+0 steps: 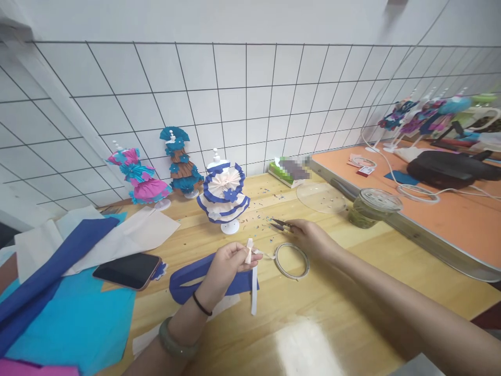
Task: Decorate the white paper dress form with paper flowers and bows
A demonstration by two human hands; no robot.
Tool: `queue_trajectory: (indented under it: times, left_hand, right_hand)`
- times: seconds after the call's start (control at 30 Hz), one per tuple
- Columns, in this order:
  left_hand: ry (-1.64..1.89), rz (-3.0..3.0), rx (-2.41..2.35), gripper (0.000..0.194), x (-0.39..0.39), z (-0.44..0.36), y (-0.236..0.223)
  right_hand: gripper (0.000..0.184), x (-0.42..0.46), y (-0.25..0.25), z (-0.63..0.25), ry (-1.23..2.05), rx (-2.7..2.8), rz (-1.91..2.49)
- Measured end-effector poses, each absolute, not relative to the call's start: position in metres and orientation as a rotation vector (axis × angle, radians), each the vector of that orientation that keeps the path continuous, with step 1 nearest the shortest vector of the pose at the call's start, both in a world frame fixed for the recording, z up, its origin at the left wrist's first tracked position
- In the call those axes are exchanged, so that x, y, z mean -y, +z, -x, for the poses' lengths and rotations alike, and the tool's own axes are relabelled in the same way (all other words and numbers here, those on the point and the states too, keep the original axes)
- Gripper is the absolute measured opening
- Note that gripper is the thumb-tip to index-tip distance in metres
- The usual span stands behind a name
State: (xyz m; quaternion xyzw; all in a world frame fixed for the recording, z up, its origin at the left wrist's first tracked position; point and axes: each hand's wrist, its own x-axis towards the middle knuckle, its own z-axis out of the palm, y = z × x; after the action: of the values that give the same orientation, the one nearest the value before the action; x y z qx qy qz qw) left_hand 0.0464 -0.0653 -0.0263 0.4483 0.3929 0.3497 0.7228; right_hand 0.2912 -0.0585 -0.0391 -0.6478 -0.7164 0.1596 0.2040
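Left hand (230,259): I'm pinching folded pale piece (249,251), left of tape roll (307,262).
Right hand (311,236): I'm gripping scissors (281,225), beyond tape roll.
Blue-white dress (224,194): beyond tape roll, leftward.

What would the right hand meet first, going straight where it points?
Leading with dark metal scissors, the right hand would likely meet the blue-and-white ruffled paper dress or its round white base, over tiny scraps; depth is unclear.

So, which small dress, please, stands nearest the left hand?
The white dress with blue trim; the pink one and brown one stand farther left, others far right.
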Motion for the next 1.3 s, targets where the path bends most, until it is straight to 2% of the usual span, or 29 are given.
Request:
queue_trajectory:
  times: [0.1, 0.17, 0.47, 0.7, 1.17, 1.3]
  left_hand:
    - [0.776, -0.955, -0.862, 0.019, 0.064, -0.046, -0.028]
    - [0.774, -0.954, -0.876, 0.02, 0.064, -0.046, -0.028]
    - [0.722, -1.088, -0.835, 0.025, 0.066, -0.044, -0.022]
    - [0.668, -1.238, -0.769, 0.021, 0.068, -0.043, -0.019]
    - [0.583, -1.429, -0.646, 0.021, 0.072, -0.039, -0.019]
    - [0.563, -1.464, -0.622, 0.021, 0.074, -0.039, -0.02]
  right_hand:
    - [0.037, 0.068, -0.018, -0.294, 0.831, 1.84, 1.76]
    - [0.039, 0.076, -0.001, -0.291, 0.916, 1.889, 1.66]
    - [0.037, 0.077, 0.06, -0.26, 1.004, 2.42, 1.536]
    - [0.04, 0.054, 0.07, -0.251, 1.163, 2.613, 1.481]
    - [0.035, 0.041, 0.084, -0.242, 1.212, 2.865, 1.384]
    - [0.041, 0.04, 0.084, -0.24, 1.253, 2.874, 1.364]
